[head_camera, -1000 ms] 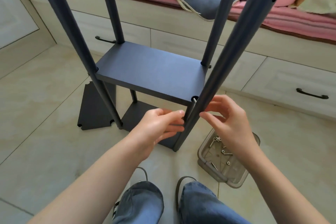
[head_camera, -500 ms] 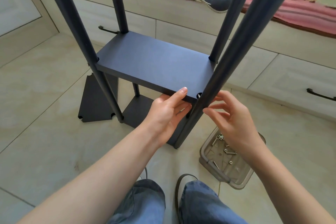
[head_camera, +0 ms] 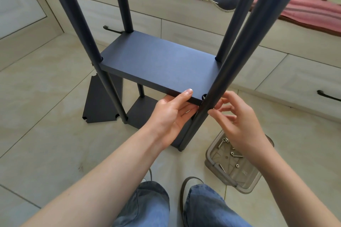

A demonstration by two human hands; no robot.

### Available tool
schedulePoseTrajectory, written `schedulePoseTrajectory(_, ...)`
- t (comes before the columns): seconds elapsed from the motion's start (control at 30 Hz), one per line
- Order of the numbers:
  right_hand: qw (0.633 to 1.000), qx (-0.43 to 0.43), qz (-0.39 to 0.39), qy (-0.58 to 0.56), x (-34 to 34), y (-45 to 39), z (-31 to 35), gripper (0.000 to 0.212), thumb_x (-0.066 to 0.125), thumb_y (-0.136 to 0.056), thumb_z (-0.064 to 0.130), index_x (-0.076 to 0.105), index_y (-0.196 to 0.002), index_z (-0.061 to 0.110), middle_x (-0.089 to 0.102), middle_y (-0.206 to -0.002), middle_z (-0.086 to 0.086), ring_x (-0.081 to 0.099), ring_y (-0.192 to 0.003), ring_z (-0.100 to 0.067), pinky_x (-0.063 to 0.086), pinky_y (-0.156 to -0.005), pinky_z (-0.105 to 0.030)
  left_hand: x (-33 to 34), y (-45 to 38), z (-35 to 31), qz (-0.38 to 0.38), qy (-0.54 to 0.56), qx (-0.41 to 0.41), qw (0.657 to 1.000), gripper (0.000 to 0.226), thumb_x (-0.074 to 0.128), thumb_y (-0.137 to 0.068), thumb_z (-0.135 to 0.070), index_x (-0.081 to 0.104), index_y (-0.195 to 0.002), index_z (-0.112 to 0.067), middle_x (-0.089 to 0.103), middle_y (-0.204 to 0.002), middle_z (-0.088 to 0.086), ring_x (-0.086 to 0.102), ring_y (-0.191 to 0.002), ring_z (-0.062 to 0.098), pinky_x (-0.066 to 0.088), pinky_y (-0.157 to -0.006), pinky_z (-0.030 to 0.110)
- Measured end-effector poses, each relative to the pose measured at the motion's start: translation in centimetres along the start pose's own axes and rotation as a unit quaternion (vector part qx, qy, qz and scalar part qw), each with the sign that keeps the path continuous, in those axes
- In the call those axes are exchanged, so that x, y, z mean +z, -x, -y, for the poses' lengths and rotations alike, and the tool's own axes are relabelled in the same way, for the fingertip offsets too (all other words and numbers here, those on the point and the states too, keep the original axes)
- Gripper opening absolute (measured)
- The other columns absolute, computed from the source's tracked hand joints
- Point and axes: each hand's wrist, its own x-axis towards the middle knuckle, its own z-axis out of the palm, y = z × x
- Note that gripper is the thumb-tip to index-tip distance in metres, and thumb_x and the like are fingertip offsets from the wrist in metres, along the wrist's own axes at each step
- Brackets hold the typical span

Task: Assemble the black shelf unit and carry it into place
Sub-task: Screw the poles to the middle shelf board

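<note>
up close in the head view, the left hand (head_camera: 171,116) grips the near edge of the flat black shelf board (head_camera: 156,66), thumb on top, fingers curled beneath. this board sits between four dark round metal poles (head_camera: 245,61) standing on the beige tiled floor (head_camera: 46,116). just right of the near right pole, the right hand (head_camera: 238,121) has its fingertips pinched close by the pole; whether they hold anything i cannot tell. near it lies a clear plastic tray (head_camera: 221,169) of screws.
</note>
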Motion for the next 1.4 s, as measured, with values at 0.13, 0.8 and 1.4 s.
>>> schedulePoseTrajectory(0.13,1.000,0.004,0.013,0.016,0.0,-0.1,-0.1,0.033,0.065,-0.091,0.008,0.057,-0.113,0.031,0.056,-0.089,0.013,0.058,-0.089,-0.005,0.048,-0.074,-0.011,-0.1,0.0,-0.1,0.005,0.011,-0.007,1.000,0.013,0.063,-0.097,-0.016,0.067,-0.108,-0.010,0.072,-0.115,0.019,0.069,-0.112,0.032,0.056,-0.098,0.037)
schedulePoseTrajectory(0.8,0.996,-0.014,-0.084,-0.029,0.6,-0.2,0.5,0.075,0.080,-0.076,0.005,0.046,-0.125,0.051,0.053,-0.083,0.020,0.059,-0.076,-0.010,0.051,-0.072,-0.017,-0.4,0.3,-0.2,0.008,-0.011,-0.008,1.000,0.008,0.063,-0.098,-0.016,0.065,-0.104,-0.012,0.074,-0.106,0.011,0.071,-0.109,0.028,0.058,-0.092,0.030)
schedulePoseTrajectory(1.4,0.959,0.097,0.097,-0.246,0.4,-2.4,-1.0,0.061,0.078,-0.073,0.011,0.060,-0.128,0.033,0.074,-0.110,-0.004,0.070,-0.105,-0.022,0.055,-0.091,-0.028,-1.9,0.8,-1.5,-0.003,-0.136,-0.018,0.991,0.026,0.061,-0.099,-0.027,0.065,-0.122,-0.015,0.074,-0.117,0.005,0.069,-0.112,0.016,0.043,-0.110,0.040)
